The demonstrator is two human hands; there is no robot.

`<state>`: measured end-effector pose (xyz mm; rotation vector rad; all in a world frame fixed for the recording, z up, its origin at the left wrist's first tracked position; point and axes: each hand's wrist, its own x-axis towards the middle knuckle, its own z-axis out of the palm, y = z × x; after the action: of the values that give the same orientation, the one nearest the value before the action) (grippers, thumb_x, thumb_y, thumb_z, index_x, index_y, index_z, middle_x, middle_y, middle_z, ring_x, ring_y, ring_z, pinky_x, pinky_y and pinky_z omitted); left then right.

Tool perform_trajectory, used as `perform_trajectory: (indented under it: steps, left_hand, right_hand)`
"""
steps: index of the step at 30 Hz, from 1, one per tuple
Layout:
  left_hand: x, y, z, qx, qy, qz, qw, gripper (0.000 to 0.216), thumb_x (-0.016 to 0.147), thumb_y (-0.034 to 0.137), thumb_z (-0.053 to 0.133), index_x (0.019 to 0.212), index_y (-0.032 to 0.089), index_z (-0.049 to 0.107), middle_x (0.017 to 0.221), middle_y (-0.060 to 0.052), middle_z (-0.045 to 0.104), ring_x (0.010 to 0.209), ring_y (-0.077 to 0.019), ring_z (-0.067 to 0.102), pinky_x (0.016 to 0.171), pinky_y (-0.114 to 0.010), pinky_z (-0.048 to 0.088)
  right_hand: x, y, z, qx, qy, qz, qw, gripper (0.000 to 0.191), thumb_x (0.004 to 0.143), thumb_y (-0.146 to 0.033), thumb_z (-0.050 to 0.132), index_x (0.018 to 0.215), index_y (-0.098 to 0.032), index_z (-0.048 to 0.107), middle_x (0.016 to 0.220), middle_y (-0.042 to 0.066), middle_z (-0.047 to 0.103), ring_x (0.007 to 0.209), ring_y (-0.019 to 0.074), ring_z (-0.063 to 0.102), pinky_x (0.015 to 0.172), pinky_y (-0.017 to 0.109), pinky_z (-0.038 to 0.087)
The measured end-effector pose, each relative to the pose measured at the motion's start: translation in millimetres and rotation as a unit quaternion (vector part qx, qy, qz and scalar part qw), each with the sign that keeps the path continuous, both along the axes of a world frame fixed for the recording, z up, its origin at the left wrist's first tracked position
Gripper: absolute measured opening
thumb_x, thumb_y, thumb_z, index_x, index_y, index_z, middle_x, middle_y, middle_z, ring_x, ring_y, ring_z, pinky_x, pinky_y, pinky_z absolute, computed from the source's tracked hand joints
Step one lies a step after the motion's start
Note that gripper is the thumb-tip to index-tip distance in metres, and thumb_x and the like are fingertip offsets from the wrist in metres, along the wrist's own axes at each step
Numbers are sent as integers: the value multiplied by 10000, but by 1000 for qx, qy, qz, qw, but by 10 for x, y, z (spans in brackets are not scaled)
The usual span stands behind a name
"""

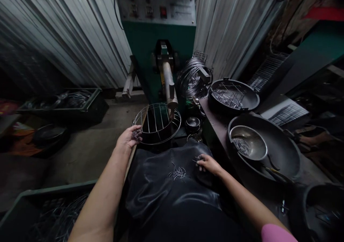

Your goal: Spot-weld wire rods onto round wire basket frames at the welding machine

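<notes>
Corrugated metal walls [67, 38] close in a dim workshop with a bare concrete floor [88, 152]. At the back stands a green machine [158, 38] whose horizontal arm [169, 82] reaches toward the viewer. To the right runs a dark bench [215, 124] carrying a large black pan [282, 152] with a steel bowl [248, 141] in it, and beyond that a second pan [233, 95] of wire pieces beside a wire coil [192, 77]. A black glossy cloth [166, 192] covers the lap below.

The left hand [129, 136] is stretched forward, fingers curled around the near rim of a round wire rack [157, 124], which sits under the tip of the machine arm. The right hand [208, 163] rests palm down on the cloth, fingertips pinching a small wire piece, with a small heap of bent wire pieces [176, 172] just left of its fingers.
</notes>
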<state>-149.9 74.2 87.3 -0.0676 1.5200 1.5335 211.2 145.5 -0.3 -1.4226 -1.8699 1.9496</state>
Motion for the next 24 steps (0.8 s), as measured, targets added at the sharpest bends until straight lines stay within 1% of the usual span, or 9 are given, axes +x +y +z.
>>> perform_trajectory:
  steps: [2, 6, 8, 12, 16, 18, 20, 22, 24]
  left_hand:
    - [11, 13, 14, 4, 7, 7, 1000, 175, 567, 116, 593, 586, 167, 427, 444, 48, 433, 357, -89, 423, 345, -185, 281]
    - [44, 23, 51, 11, 22, 37, 999, 193, 538, 95, 584, 567, 170, 408, 422, 61, 397, 345, -75, 377, 321, -179, 219]
    - [55, 24, 52, 14, 25, 50, 998, 194, 528, 96, 587, 573, 168, 412, 425, 65, 392, 347, -68, 365, 318, -175, 206]
    - [66, 29, 37, 25, 31, 58, 998, 206, 508, 109, 599, 588, 167, 419, 445, 73, 395, 354, -58, 365, 316, -169, 206]
    - [106, 37, 72, 37, 51, 90, 994, 221, 474, 115, 607, 593, 167, 429, 439, 82, 388, 350, -47, 334, 310, -155, 187]
    - [130, 48, 95, 49, 72, 106, 991, 235, 455, 127, 620, 582, 171, 426, 418, 90, 364, 346, -42, 307, 311, -150, 179]
    - [141, 69, 103, 63, 93, 120, 986, 250, 439, 146, 634, 575, 176, 426, 406, 97, 345, 344, -41, 292, 314, -148, 183]
    - [140, 92, 96, 77, 102, 132, 983, 262, 423, 161, 641, 572, 180, 426, 403, 102, 336, 345, -40, 285, 315, -149, 185]
    - [138, 107, 77, 87, 102, 138, 981, 272, 410, 169, 645, 576, 181, 430, 403, 105, 327, 345, -39, 281, 316, -148, 180]
  right_hand:
    - [-9, -31, 13, -16, 5, 14, 1000, 63, 726, -177, 523, 740, -166, 463, 633, -44, 613, 407, 46, 507, 364, 145, 331]
    - [-65, -182, 25, -50, -25, 134, 989, 77, 709, -142, 541, 767, -166, 497, 538, -77, 554, 389, 60, 519, 340, 137, 298]
    - [-114, -233, 27, -49, -36, 164, 985, 72, 704, -143, 558, 753, -164, 510, 508, -80, 533, 390, 70, 527, 336, 139, 295]
    - [-207, -167, 62, -52, -25, 92, 994, 95, 735, -211, 533, 812, -156, 537, 493, -68, 544, 353, 68, 480, 334, 156, 296]
    - [-172, -37, 87, -40, 12, 22, 999, 210, 725, -299, 530, 866, -147, 564, 616, -39, 579, 382, 49, 457, 357, 163, 293]
    - [-108, 6, 46, 3, 20, 2, 1000, 287, 721, -363, 532, 920, -159, 568, 627, -40, 564, 398, 52, 444, 370, 170, 286]
    - [-53, 49, -30, 73, 25, -23, 997, 328, 703, -403, 547, 940, -178, 565, 613, -42, 546, 430, 71, 452, 393, 186, 307]
    - [-40, 84, -95, 127, 32, -43, 990, 309, 677, -409, 568, 895, -191, 558, 588, -46, 524, 459, 89, 459, 415, 200, 327]
    - [-84, 99, -98, 147, 40, -53, 987, 258, 665, -407, 572, 811, -198, 533, 549, -55, 489, 454, 93, 442, 416, 205, 324]
